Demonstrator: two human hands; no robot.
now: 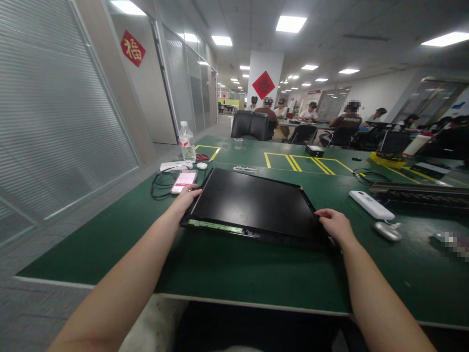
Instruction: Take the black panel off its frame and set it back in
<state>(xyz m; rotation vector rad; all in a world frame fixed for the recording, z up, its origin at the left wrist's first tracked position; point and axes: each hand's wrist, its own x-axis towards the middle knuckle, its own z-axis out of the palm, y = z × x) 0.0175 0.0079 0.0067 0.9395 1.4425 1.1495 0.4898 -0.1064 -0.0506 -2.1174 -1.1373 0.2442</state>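
Note:
A black flat display panel (252, 203) lies in front of me, slightly tilted above the green table. Along its near edge runs a strip of green circuit board (216, 225). My left hand (187, 198) grips the panel's left edge, fingers closed on the rim. At the opposite side, my right hand (336, 224) pinches the right edge between thumb and fingers. The undersides of both grips are hidden. Close to my left hand lies a lit phone (183, 181) with a black cable (157, 188) beside it.
Beyond the panel stand a water bottle (187, 143), red scissors (202, 157), a white mouse (202, 166) and a plastic cup (238, 143). To the right are a white power bank (371, 205), a silver mouse-like object (387, 231) and long black parts (421, 196). Several people sit farther back.

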